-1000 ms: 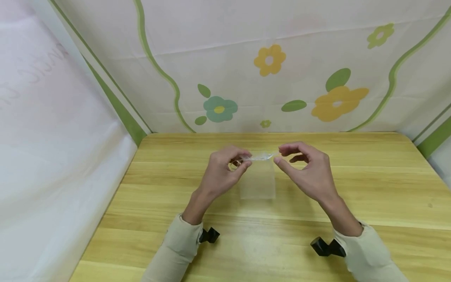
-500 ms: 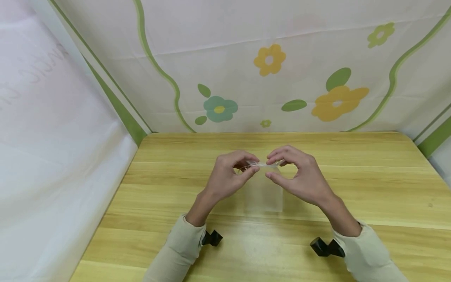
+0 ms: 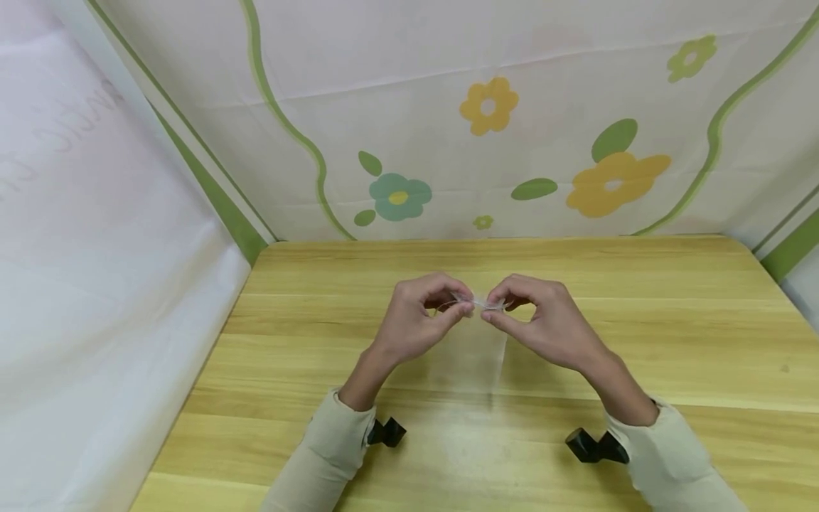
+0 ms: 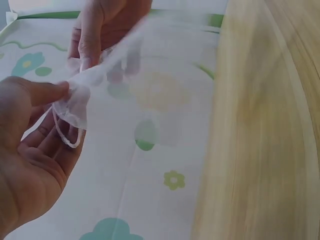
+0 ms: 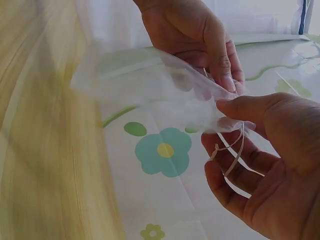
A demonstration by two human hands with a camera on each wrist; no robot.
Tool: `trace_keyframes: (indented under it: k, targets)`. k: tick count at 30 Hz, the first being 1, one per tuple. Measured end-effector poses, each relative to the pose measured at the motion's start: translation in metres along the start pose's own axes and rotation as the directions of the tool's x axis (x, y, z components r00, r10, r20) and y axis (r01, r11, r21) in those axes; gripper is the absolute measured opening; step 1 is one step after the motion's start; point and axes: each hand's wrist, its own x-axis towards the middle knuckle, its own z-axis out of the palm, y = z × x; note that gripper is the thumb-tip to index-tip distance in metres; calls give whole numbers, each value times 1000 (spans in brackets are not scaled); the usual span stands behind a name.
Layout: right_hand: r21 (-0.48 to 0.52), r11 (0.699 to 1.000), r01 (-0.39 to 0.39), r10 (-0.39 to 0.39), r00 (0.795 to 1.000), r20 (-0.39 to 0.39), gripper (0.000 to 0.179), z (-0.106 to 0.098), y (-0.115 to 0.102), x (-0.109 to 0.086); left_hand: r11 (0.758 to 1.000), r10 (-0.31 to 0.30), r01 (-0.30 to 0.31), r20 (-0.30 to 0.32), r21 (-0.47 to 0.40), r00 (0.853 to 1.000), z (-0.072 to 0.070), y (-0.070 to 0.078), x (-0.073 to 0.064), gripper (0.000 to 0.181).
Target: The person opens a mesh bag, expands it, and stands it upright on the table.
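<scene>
A thin, see-through drawstring pouch (image 3: 472, 355) hangs between both hands over the table. My left hand (image 3: 417, 313) pinches one side of its gathered mouth between thumb and fingers. Opposite it, my right hand (image 3: 544, 320) pinches the other side, the two sets of fingertips a short way apart. In the left wrist view, a pale cord (image 4: 70, 142) loops down by the left fingers. Another pale cord (image 5: 235, 165) dangles across the right hand's curled fingers in the right wrist view. The pouch body (image 5: 125, 82) looks flat, its lower end blurred.
Beneath the hands is a wood-grain table (image 3: 672, 341). A white cloth with printed flowers (image 3: 489, 107) stands behind it, and a plain white sheet (image 3: 128, 299) drapes along the left. Black blocks (image 3: 387, 432) sit at both sleeve cuffs.
The right hand has come left and its fingers have closed on the pouch's edge. The left hand has shifted slightly right and nearer, and the pouch has swung.
</scene>
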Motion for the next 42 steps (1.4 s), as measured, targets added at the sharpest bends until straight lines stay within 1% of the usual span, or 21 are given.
trace_keyframes:
  k: [3,7,13,24,29,33,37,42]
  targets:
    - [-15,1000,26,-26,999,-26,19,-1,-1,1,998,14,-16,30,68,999,-1,0,0,9]
    - [-45,997,55,-57,997,-45,22,-2,-1,2,986,11,-21,61,164,998,-2,1,1,7]
    - [-118,989,84,-90,995,-48,25,-5,0,2,972,-6,-10,67,234,998,-4,2,2,5]
    - [-197,976,96,-112,991,-70,25,-10,-1,0,968,-23,7,60,249,998,-10,-1,1,8]
    - [-221,971,89,-108,991,-75,24,-14,-1,0,973,-25,14,48,231,999,-13,-3,1,8]
    - [-223,971,86,-104,992,-71,25,-15,-2,-1,977,-37,26,50,213,998,-13,-4,0,8]
    - [-220,970,99,-116,991,-67,24,-13,-2,-1,975,-44,31,51,220,998,-13,-3,0,8]
    - [-206,972,113,-132,988,-81,23,-10,-2,0,970,-21,3,68,245,997,-11,-3,0,9]
